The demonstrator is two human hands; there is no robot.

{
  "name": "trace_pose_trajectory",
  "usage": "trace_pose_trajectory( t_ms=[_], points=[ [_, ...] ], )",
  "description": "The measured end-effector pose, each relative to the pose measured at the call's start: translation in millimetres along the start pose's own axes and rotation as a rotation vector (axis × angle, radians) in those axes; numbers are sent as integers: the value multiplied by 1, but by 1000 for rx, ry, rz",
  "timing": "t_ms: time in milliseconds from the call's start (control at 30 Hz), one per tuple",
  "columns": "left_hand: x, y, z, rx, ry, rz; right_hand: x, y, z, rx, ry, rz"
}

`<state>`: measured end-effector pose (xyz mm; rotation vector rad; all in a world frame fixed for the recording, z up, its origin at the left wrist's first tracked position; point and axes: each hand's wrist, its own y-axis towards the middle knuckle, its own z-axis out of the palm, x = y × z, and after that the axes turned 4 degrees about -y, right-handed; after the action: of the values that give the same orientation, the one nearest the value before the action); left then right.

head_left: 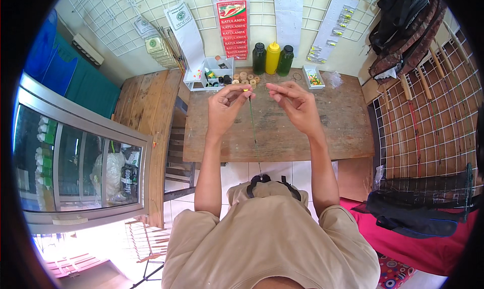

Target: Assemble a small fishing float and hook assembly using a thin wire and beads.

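My left hand (225,110) is raised over the table with thumb and forefinger pinched on a thin green fishing line (252,118). A small yellow piece (246,91) shows at those fingertips. From there the line hangs down past the table's front edge toward my lap, with small dark bits along it. Level with it and a little to the right, my right hand (296,103) has its fingers drawn together and pointing at the left hand. Whatever it may pinch is too fine to make out.
On the wooden table (282,132) stand a white divided box (209,82), several round wooden discs (244,78), two dark bottles (259,59) flanking a yellow bottle (273,58), and a small tray of colourful beads (313,78). A glass cabinet (83,163) is at left, a wire rack (428,112) at right.
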<state>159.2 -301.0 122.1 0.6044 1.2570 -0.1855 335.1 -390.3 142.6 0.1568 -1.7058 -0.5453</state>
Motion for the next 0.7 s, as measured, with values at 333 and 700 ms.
trace_pose_trajectory(
  t_ms=[333, 700],
  points=[
    [8, 6, 0, 12, -8, 33, 12, 2, 12, -264, -427, -136],
    [5, 9, 0, 12, -11, 14, 4, 15, 6, -339, -126, -341]
  ],
)
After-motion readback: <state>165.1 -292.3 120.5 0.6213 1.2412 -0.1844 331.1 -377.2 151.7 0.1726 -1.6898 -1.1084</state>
